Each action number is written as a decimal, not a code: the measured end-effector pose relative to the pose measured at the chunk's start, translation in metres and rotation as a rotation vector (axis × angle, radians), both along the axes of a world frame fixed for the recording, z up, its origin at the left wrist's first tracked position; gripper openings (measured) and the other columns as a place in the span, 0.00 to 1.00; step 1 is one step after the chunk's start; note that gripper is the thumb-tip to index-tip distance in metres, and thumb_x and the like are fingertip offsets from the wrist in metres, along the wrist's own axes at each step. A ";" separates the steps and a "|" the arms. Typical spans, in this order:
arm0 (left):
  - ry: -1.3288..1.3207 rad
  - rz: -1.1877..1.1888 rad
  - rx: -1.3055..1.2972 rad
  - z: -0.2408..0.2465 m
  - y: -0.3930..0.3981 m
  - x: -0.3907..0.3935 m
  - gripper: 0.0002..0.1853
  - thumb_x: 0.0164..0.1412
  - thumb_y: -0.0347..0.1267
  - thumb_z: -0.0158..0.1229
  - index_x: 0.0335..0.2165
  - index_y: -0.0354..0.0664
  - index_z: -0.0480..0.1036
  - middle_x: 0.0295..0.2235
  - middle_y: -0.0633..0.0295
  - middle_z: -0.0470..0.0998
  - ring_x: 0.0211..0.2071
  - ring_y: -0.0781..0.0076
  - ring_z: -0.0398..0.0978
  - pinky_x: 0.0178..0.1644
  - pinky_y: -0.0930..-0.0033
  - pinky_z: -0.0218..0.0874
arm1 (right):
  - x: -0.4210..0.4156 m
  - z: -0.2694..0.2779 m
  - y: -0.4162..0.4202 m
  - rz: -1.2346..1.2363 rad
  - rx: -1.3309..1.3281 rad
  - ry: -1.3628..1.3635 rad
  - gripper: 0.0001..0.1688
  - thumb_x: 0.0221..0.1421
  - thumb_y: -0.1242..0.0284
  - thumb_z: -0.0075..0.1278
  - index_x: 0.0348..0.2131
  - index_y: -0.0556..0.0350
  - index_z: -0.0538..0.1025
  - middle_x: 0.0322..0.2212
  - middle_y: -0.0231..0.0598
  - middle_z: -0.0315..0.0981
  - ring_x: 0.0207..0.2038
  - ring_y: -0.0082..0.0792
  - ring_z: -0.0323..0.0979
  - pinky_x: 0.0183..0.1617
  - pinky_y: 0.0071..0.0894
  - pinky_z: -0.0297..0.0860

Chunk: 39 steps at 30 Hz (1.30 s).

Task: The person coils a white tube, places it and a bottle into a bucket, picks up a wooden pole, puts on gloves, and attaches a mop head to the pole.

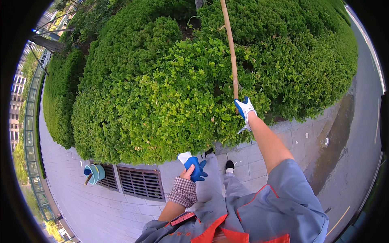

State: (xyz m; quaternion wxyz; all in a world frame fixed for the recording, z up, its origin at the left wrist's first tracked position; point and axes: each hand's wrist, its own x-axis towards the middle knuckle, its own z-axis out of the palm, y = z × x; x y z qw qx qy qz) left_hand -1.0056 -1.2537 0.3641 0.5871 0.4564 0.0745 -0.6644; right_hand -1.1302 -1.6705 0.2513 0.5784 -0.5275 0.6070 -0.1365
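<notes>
My bare left hand [187, 173] grips a blue-and-white coated work glove [196, 167] in front of my legs, with a checked cuff around the wrist. My right hand [245, 109] wears a matching glove, white on the back and blue on the palm side. Its fingers are closed around the lower part of a long wooden pole [231, 51]. From there the pole runs up over a trimmed hedge [146, 109] and out of the top of the view. Leaves surround its lower end, below my right hand.
On the paving [136, 209] at left stands a light blue bucket [97, 174] with a dark blue item and a stick in it. Beside it is a slotted drain grate [141, 182]. Darker conifer shrubs [273, 18] rise behind the hedge. A road [364, 100] curves along the right, past a wet patch.
</notes>
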 end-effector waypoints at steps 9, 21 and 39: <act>0.166 0.112 0.000 -0.043 -0.030 0.057 0.28 0.60 0.43 0.50 0.55 0.48 0.55 0.52 0.47 0.60 0.48 0.41 0.66 0.47 0.38 0.61 | 0.094 0.013 -0.050 0.122 0.040 0.733 0.56 0.37 0.38 0.51 0.61 0.31 0.47 0.61 0.37 0.42 0.63 0.41 0.40 0.64 0.50 0.39; 0.143 -0.029 -0.226 0.022 -0.234 0.120 0.31 0.59 0.51 0.46 0.56 0.48 0.55 0.55 0.54 0.63 0.53 0.57 0.64 0.57 0.53 0.53 | 0.032 0.102 0.039 -0.300 -0.033 -0.219 0.21 0.52 0.67 0.52 0.44 0.58 0.67 0.35 0.38 0.70 0.28 0.29 0.73 0.26 0.29 0.70; 2.516 1.598 -0.393 0.278 -0.531 0.059 0.27 0.61 0.52 0.39 0.41 0.39 0.68 0.36 0.58 0.73 0.34 0.64 0.71 0.40 0.63 0.63 | -0.004 0.250 0.161 -0.259 0.055 -0.218 0.28 0.49 0.77 0.52 0.50 0.46 0.63 0.20 0.32 0.67 0.14 0.24 0.64 0.14 0.25 0.61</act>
